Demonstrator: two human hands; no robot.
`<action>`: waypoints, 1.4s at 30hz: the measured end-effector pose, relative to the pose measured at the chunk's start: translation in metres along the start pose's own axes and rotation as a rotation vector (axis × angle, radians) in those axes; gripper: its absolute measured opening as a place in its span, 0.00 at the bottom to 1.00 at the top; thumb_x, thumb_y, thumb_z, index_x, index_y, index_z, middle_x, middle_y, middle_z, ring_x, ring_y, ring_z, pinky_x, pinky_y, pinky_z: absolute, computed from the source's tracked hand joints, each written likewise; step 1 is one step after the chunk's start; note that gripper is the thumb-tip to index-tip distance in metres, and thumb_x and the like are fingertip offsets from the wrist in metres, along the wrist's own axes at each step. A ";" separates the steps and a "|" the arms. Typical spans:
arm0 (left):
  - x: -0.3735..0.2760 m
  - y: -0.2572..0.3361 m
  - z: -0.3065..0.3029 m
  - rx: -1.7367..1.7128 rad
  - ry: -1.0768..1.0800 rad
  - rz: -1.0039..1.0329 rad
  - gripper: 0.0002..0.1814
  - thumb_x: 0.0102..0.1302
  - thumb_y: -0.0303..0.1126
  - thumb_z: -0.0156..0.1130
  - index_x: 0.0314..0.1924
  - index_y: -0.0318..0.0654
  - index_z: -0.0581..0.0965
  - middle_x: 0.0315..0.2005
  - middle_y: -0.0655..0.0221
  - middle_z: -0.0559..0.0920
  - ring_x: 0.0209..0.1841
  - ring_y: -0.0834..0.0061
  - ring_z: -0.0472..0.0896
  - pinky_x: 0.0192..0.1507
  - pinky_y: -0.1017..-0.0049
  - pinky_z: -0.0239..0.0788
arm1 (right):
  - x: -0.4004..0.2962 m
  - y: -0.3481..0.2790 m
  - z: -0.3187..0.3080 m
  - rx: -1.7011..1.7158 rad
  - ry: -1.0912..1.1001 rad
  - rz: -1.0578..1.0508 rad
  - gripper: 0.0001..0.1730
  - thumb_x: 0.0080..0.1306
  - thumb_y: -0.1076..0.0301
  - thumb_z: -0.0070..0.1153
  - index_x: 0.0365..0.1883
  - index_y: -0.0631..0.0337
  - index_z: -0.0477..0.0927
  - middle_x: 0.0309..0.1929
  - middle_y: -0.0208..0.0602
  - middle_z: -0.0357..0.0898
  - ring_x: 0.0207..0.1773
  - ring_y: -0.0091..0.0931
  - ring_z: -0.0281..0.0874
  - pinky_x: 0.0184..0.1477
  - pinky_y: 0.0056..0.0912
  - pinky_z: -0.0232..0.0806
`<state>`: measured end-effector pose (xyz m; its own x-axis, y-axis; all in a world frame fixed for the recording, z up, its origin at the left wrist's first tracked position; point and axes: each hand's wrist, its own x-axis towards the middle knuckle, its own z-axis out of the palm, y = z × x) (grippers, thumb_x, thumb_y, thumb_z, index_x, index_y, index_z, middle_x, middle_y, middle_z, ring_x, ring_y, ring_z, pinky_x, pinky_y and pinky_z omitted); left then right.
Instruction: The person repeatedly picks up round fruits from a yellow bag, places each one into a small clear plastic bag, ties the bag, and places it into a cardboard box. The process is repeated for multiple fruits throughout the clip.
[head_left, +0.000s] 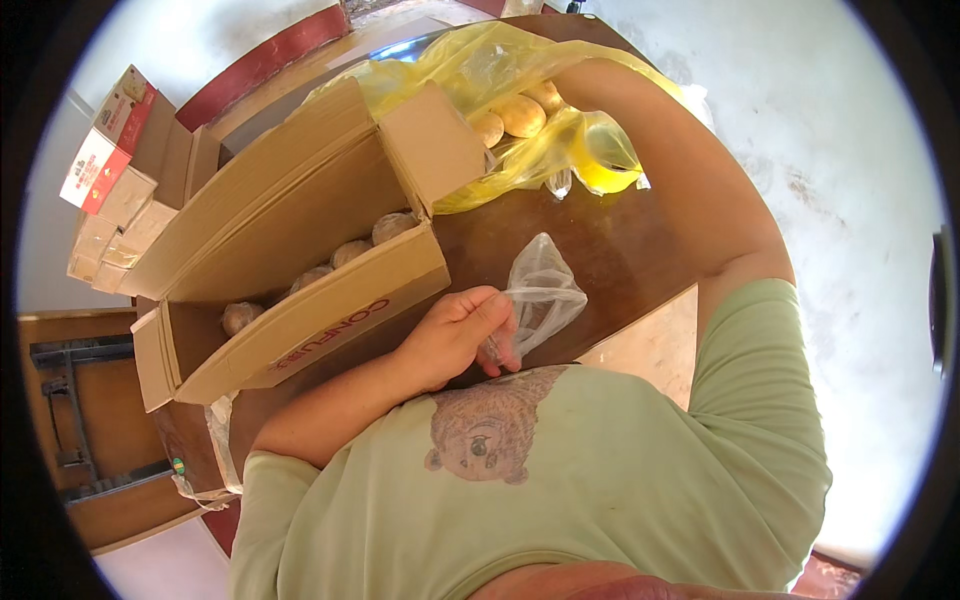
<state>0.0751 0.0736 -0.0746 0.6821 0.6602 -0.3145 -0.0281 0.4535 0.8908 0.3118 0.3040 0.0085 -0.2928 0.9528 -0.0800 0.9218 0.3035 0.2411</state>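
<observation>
My left hand (465, 330) pinches a small clear plastic bag (551, 289) between thumb and fingers, just in front of my shirt. The bag looks thin and crumpled, with nothing plainly inside it. My right forearm reaches to the far side of the table, into a large translucent yellow plastic bag (465, 64); the bag's film hides my right hand. Several yellowish round fruits (519, 116) show at the bag's mouth, close to that wrist. Left of centre stands a long open cardboard box (322, 315) with a row of round, film-wrapped fruits (241, 319) along its bottom.
Everything stands on a dark brown table (487, 225). A yellow roll-like object (604, 176) sits at the yellow bag's right edge. More cardboard boxes (124, 195) are stacked beyond the open box. Loose plastic (219, 427) hangs at the table's left edge.
</observation>
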 end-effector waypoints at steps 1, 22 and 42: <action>0.000 0.000 0.000 -0.003 -0.001 -0.002 0.17 0.72 0.45 0.42 0.34 0.40 0.70 0.22 0.69 0.78 0.28 0.77 0.79 0.26 0.79 0.71 | -0.004 -0.006 -0.005 -0.026 -0.006 -0.007 0.15 0.58 0.64 0.50 0.39 0.63 0.79 0.36 0.47 0.79 0.39 0.36 0.77 0.40 0.36 0.67; 0.000 -0.004 -0.002 -0.030 0.047 0.006 0.17 0.72 0.46 0.43 0.33 0.41 0.70 0.22 0.66 0.79 0.27 0.73 0.81 0.24 0.79 0.70 | -0.008 -0.064 -0.005 0.102 -0.074 -0.045 0.23 0.49 0.61 0.62 0.46 0.53 0.80 0.43 0.42 0.80 0.48 0.37 0.76 0.48 0.39 0.67; 0.015 -0.008 0.003 -0.083 0.241 -0.009 0.15 0.70 0.45 0.44 0.40 0.42 0.72 0.23 0.68 0.79 0.23 0.76 0.80 0.19 0.80 0.72 | -0.237 -0.115 0.029 2.012 -0.019 -0.114 0.36 0.51 0.61 0.59 0.56 0.68 0.66 0.38 0.32 0.74 0.32 0.16 0.69 0.28 0.17 0.62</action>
<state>0.0877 0.0777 -0.0849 0.4887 0.7753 -0.4000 -0.0893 0.5006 0.8611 0.2827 0.0433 -0.0281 -0.3692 0.9290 -0.0252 -0.1777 -0.0972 -0.9793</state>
